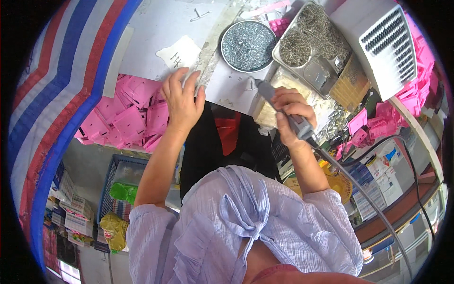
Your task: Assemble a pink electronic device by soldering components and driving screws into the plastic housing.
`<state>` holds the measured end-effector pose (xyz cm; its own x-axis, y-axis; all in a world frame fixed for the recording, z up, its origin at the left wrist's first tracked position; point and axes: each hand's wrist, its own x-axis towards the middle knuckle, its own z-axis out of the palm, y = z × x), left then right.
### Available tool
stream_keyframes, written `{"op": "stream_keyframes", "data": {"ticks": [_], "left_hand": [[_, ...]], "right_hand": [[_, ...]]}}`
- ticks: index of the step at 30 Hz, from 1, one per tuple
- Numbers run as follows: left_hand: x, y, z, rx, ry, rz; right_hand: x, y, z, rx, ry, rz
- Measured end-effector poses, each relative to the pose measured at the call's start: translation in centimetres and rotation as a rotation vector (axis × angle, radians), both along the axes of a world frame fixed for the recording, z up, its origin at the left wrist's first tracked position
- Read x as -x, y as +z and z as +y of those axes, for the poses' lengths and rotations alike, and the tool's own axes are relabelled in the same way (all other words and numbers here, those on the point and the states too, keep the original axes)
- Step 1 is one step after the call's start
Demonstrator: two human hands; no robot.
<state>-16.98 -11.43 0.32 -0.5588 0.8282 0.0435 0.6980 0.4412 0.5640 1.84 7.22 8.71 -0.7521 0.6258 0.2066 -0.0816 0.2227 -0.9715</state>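
My right hand is wrapped around a grey corded electric screwdriver, its narrow end pointing up and left over the white worktop. Close to that end is a small pale mark or piece that I cannot make out. My left hand rests with fingers spread at the worktop's near edge, holding nothing. Its fingertips are just below a torn white paper with handwriting. Flat pink plastic parts are heaped left of this hand. Beyond the screwdriver stands a round dish of small silvery screws.
A metal tray of small metal parts lies at the far right, near a white box with rows of black pieces. A wrapped cream block sits beside my right hand. A striped cloth hangs left. The cord trails right.
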Motion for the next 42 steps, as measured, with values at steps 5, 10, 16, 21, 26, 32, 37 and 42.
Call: {"op": "stream_keyframes", "data": {"ticks": [5,10,16,21,26,32,37,42], "left_hand": [[-1.7,0.8,0.3,-0.007,0.008,-0.096],[-1.2,0.6,-1.3,-0.021,-0.002,-0.148],[-0.8,0.1,-3.0,0.029,-0.012,-0.192],[-1.2,0.2,-2.0,0.011,-0.048,-0.209],[-2.3,-0.1,-1.8,-0.041,-0.043,-0.289],[-2.8,-0.1,-2.3,-0.027,-0.031,-0.388],[-2.2,-0.5,-3.0,-0.020,0.119,-0.556],[-2.6,-0.4,-0.9,-0.073,0.433,-1.059]], "right_hand": [[3.8,-0.7,-2.8,0.055,0.034,0.098],[2.6,-0.7,-3.1,0.052,0.015,0.082],[-2.0,-0.5,2.3,-0.123,-0.172,0.015],[-1.2,-0.1,4.1,-0.242,-0.113,-0.057],[-2.2,0.1,1.8,-0.192,-0.081,-0.089],[1.3,-0.8,-1.4,-0.120,-0.030,0.067],[3.8,-0.7,-3.4,0.024,0.057,0.117],[3.4,2.4,-2.5,0.073,0.058,0.205]]}}
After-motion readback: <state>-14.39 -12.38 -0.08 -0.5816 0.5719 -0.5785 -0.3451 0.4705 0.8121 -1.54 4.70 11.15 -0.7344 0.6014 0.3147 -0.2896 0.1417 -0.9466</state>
